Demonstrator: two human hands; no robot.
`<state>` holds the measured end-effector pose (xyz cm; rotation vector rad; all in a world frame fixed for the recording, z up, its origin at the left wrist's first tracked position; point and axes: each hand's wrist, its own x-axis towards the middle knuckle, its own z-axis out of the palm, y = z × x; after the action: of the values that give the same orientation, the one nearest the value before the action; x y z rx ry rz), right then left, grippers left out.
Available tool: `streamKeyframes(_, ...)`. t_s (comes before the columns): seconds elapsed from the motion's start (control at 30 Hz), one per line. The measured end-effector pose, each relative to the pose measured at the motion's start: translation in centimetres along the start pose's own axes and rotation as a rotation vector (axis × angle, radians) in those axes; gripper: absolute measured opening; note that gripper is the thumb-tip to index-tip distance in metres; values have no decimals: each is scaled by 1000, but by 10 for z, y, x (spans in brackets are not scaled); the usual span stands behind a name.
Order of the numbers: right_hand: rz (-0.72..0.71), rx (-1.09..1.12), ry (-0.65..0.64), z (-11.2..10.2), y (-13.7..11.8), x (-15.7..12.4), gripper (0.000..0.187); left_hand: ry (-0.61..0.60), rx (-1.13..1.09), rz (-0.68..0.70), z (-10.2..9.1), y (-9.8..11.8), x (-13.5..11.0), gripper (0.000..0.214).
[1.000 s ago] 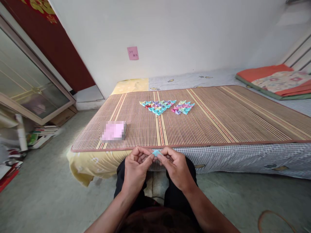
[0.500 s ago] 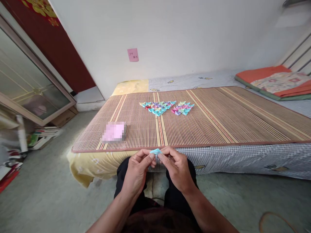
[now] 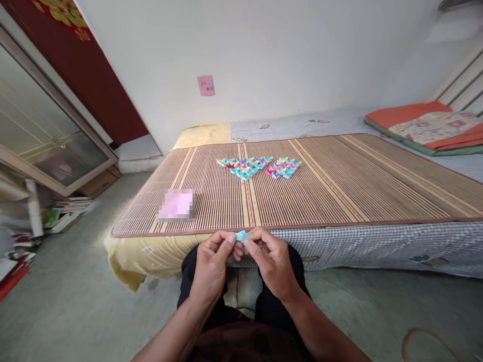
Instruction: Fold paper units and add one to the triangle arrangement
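Held item: blue paper piece (image 3: 242,235), small and folded, pinched between both your hands just in front of the near edge of the bed, above your knees.
Your left hand (image 3: 211,264): thumb and forefinger closed on the left end of the blue paper piece; the other fingers are curled in.
Your right hand (image 3: 271,261): fingertips closed on the right end of the same piece, touching the left hand's fingertips.
Surface ahead: striped bamboo mat (image 3: 339,181) lying on the bed.
Stock, lot one: larger cluster of folded pieces (image 3: 245,167), mixed colours, set in a triangle near the mat's middle.
Stock, lot two: smaller cluster of folded pieces (image 3: 284,168), just right of the first, not touching it.
Pink block (image 3: 175,205): on the mat's near left corner; blurred, so no print can be read.
Wall label: pink note (image 3: 206,85) bearing dark handwriting, too small to read.
Door panel: red, with a gold ornament (image 3: 64,10) at top left; no lettering legible.
Bedding: folded quilt (image 3: 430,125), orange and floral, far right.
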<state>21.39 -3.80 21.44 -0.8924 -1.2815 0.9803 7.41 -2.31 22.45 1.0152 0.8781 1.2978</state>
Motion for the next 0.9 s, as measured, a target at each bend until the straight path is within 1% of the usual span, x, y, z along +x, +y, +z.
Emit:
streamKeyframes(0.1, 48, 7, -33, 1, 4, 0, 26, -1, 93, 56, -2, -2, 0, 24)
streamKeyframes(0.17, 58, -15, -47, -1, 6, 0, 27, -17, 121, 62, -2, -1, 0, 25)
streamKeyframes(0.3, 17, -90, -78, -4, 3, 1, 26, -32, 134, 17, -2, 4, 2, 24)
streamKeyframes(0.43, -32, -181, -81, -7, 0, 3, 28, -11, 131, -51, -1, 6, 4, 23)
streamKeyframes(0.53, -32, -215, -106, -7, 1, 3, 28, 4, 99, -75, -2, 6, 5, 25)
streamKeyframes(0.67, -15, -186, -148, -8, 4, 1, 28, 18, 62, -86, -4, 6, 5, 28)
streamKeyframes(0.8, 20, -134, -139, -10, 4, 0, 23, 61, 169, -9, -6, 4, 4, 29)
streamKeyframes(0.9, 93, -27, -189, -15, 2, 0, 20, 86, 193, 25, -8, 2, 3, 29)
